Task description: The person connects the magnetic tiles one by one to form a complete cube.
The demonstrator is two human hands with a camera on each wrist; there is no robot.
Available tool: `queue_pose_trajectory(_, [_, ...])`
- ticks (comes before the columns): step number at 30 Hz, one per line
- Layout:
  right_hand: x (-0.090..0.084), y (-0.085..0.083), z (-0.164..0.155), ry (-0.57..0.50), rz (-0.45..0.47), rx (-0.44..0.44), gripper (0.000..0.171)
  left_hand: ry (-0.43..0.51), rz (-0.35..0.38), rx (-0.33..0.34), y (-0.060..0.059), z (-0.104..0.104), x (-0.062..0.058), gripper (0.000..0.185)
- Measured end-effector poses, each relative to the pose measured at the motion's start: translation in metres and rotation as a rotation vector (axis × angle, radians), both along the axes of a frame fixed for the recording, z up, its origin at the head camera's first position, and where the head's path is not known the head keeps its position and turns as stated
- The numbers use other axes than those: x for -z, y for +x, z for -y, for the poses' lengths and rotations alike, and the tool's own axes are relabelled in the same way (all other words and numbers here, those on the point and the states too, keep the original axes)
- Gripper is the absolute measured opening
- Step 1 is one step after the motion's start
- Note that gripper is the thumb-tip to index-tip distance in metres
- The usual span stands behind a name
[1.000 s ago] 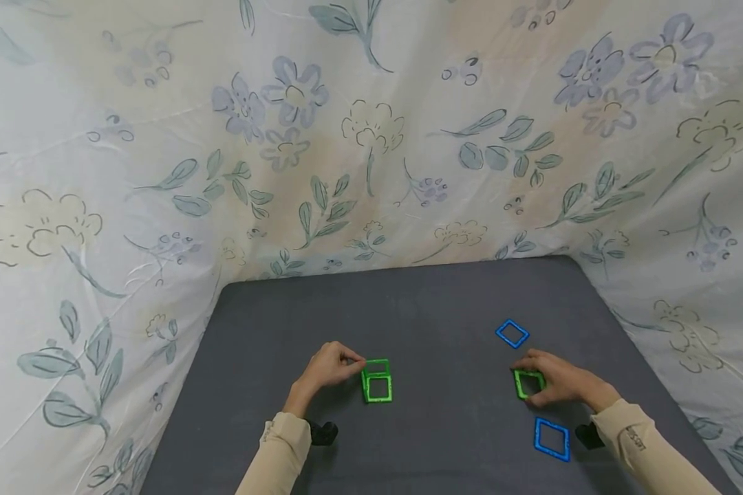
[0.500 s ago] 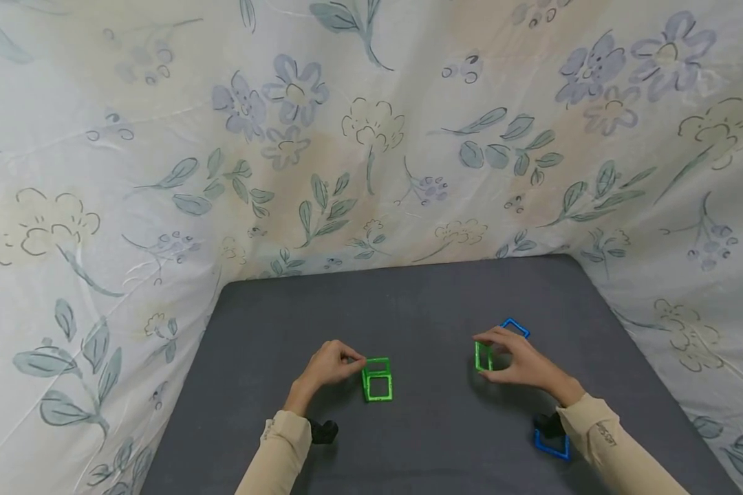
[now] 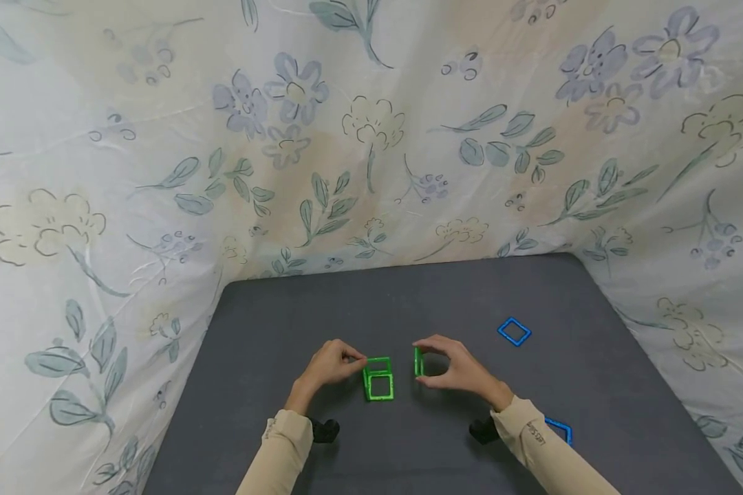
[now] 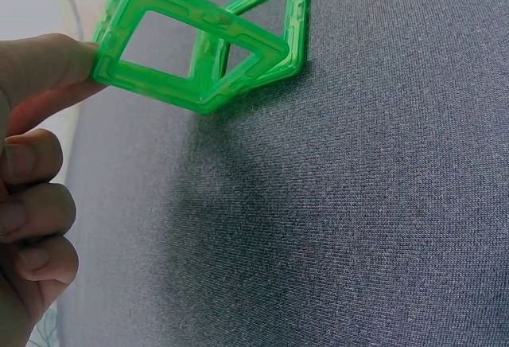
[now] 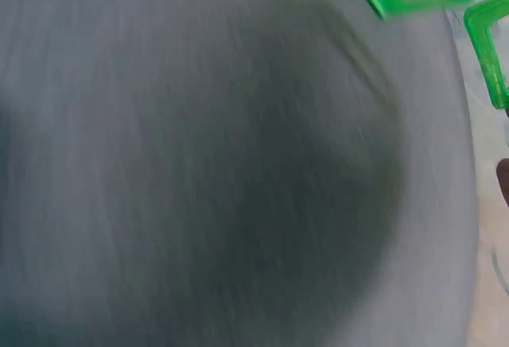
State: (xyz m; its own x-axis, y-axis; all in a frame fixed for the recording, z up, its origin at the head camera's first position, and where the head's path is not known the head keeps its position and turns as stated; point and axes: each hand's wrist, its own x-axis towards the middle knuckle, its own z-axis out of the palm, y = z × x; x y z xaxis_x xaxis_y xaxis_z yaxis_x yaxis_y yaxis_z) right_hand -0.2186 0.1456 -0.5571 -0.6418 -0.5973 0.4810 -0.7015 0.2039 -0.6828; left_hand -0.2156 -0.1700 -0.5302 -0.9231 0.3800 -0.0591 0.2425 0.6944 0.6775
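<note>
Two hands work with green square frame tiles on a dark grey mat.

The left hand point(image 3: 329, 366) pinches the raised tile of a hinged green pair point(image 3: 378, 379). Just right of it, the right hand point(image 3: 455, 364) holds a single green tile point(image 3: 418, 361) upright between thumb and fingertips, close to the pair, not touching.

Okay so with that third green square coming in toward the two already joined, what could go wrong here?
1. The upright green square leans, steadied only by a fingertip of the left hand; a nudge might fold it down onto the flat green square.
2. The right hand pinches the loose green square on edge, close beside the pair; it may meet them crooked.
3. The right sleeve overlaps a blue square and could drag it.
</note>
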Motion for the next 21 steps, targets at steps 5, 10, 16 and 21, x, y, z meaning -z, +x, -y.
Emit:
queue_pose_trajectory(5, [0.011,0.009,0.029,-0.026,0.067,-0.01,0.056,-0.011,0.009,-0.015,0.0,-0.002,0.0,0.02])
queue_pose_trajectory(10, [0.02,0.017,0.045,-0.058,0.117,0.009,0.056,-0.013,0.011,-0.026,0.0,-0.002,0.0,0.018])
queue_pose_trajectory(16, [0.028,0.022,0.051,-0.087,0.117,0.07,0.059,-0.013,0.01,-0.024,0.001,-0.002,0.001,0.018])
queue_pose_trajectory(21, [0.029,0.023,0.053,-0.103,0.133,0.072,0.059,-0.009,0.016,-0.027,0.001,-0.001,0.002,0.018])
